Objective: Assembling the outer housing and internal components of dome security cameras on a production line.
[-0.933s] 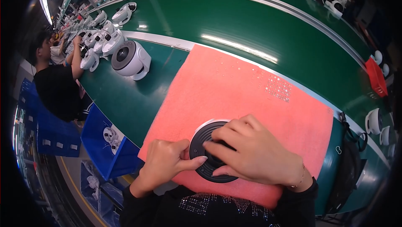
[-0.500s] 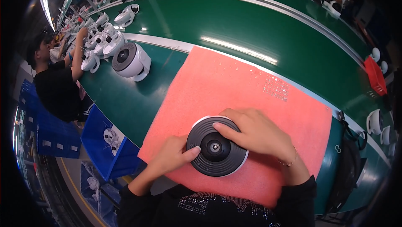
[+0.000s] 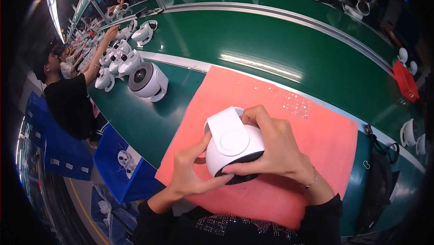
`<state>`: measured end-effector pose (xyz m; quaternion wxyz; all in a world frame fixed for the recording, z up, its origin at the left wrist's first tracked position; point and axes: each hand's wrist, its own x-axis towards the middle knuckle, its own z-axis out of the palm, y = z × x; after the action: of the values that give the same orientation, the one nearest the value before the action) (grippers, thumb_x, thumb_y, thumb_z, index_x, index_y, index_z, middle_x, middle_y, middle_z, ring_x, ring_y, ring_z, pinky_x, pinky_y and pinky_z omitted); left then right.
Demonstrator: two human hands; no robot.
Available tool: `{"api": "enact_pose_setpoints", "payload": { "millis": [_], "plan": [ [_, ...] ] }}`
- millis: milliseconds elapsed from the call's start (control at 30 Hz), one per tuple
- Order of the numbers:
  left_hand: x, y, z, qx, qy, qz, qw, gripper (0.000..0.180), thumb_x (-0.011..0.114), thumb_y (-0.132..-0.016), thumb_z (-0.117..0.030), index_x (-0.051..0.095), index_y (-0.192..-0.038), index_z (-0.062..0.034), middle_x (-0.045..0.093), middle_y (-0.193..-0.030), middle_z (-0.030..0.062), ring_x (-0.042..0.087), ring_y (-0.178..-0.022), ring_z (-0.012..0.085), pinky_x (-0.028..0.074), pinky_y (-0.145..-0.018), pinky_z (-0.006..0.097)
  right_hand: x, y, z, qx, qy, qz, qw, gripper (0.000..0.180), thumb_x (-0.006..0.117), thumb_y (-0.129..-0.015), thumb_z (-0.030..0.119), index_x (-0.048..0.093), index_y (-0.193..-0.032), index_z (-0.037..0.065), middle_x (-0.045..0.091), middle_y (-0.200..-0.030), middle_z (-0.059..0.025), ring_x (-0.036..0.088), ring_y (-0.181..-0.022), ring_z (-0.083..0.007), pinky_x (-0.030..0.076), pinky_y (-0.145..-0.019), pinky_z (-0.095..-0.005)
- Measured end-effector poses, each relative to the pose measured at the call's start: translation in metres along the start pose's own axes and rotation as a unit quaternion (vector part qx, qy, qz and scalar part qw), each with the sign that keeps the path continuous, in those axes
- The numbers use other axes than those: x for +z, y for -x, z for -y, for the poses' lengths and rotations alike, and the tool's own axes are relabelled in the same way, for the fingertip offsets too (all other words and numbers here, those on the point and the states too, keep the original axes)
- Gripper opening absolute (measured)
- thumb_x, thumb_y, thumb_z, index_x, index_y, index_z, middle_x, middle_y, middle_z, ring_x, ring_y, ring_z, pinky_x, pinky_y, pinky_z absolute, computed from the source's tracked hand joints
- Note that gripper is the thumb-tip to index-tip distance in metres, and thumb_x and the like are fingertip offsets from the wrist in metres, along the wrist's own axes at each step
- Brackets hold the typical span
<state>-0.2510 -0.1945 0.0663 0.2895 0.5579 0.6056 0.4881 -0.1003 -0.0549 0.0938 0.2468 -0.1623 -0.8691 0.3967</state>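
While left hand [image 3: 192, 172] cups white fan body [image 3: 233, 148] from below, right hand [image 3: 271, 148] fingers curl around it above pink mat [image 3: 316, 141].

Both forearms up from below, left hand [image 3: 192, 177] and right hand [image 3: 275, 148] cupped inward, fingers curled in grip.

Place: a factory assembly line.
Work surface: a long green conveyor belt [image 3: 289, 46] with a metal rail running along it, curving past many stations.
Station: a salmon-pink rubber work mat [image 3: 280, 109] lies on the green bench edge.
Products: identical round white plastic fan units [image 3: 147, 80] stand in a row on the belt.
Workers: a person in a black shirt [image 3: 68, 102] reaches for units; more sit farther along.
Storage: blue plastic bins [image 3: 124, 168] hold white parts beside the bench.
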Motion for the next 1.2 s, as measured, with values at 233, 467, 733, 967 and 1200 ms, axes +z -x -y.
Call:
{"api": "enact_pose_setpoints", "payload": {
  "millis": [233, 467, 733, 967, 1200],
  "plan": [
    [-0.021, -0.026, 0.025, -0.001, 0.224, -0.010, 0.974, 0.073, 0.073, -0.060, -0.015, 0.044, -0.121, 0.0122, 0.057, -0.108, 0.0170, 0.058, -0.096, 0.0210, 0.045, -0.086, 0.030, -0.002, -0.002, -0.013, -0.012, -0.134, -0.071, 0.988, 0.083, 0.077, -0.064, 0.038, 0.034, -0.123, -0.001, 0.050, -0.115, -0.0250, 0.053, -0.106, -0.0359, 0.042, -0.091, -0.0404],
    [0.035, -0.071, 0.012, -0.032, 0.520, -0.123, 0.845, 0.081, 0.037, -0.077, -0.065, 0.026, -0.137, -0.0104, 0.035, -0.136, 0.0145, 0.039, -0.123, 0.0332, 0.035, -0.100, 0.051, 0.019, 0.002, -0.006, 0.006, -0.111, -0.149, 0.983, 0.099, 0.076, -0.066, 0.028, 0.013, -0.137, 0.002, 0.038, -0.131, -0.0245, 0.048, -0.113, -0.0394, 0.042, -0.093, -0.0431],
    [0.041, -0.089, 0.030, -0.020, 0.502, -0.171, 0.848, 0.082, 0.036, -0.078, -0.067, 0.028, -0.136, -0.0098, 0.037, -0.135, 0.0148, 0.041, -0.122, 0.0320, 0.036, -0.100, 0.049, 0.016, -0.001, -0.014, -0.039, -0.049, -0.194, 0.979, 0.101, 0.079, -0.062, 0.024, 0.015, -0.138, 0.005, 0.036, -0.132, -0.0236, 0.049, -0.114, -0.0354, 0.047, -0.090, -0.0421],
    [0.042, -0.113, 0.023, -0.119, 0.446, -0.023, 0.887, 0.063, 0.046, -0.088, -0.051, 0.017, -0.134, -0.0177, 0.034, -0.132, 0.0100, 0.042, -0.119, 0.0216, 0.042, -0.094, 0.039, -0.009, -0.014, -0.056, 0.101, -0.337, -0.220, 0.910, 0.081, 0.074, -0.072, 0.027, 0.026, -0.134, 0.006, 0.048, -0.119, -0.0156, 0.052, -0.108, -0.0260, 0.049, -0.084, -0.0385],
    [0.052, -0.066, -0.019, 0.110, 0.182, -0.018, 0.977, 0.065, 0.050, -0.080, 0.002, 0.014, -0.131, -0.0156, 0.043, -0.115, 0.0145, 0.057, -0.085, 0.0199, 0.050, -0.066, 0.029, -0.071, 0.002, -0.111, 0.276, -0.511, -0.352, 0.734, 0.077, 0.063, -0.073, 0.053, 0.032, -0.125, 0.007, 0.039, -0.116, -0.0168, 0.052, -0.098, -0.0286, 0.050, -0.083, -0.0430]
  ]
}}
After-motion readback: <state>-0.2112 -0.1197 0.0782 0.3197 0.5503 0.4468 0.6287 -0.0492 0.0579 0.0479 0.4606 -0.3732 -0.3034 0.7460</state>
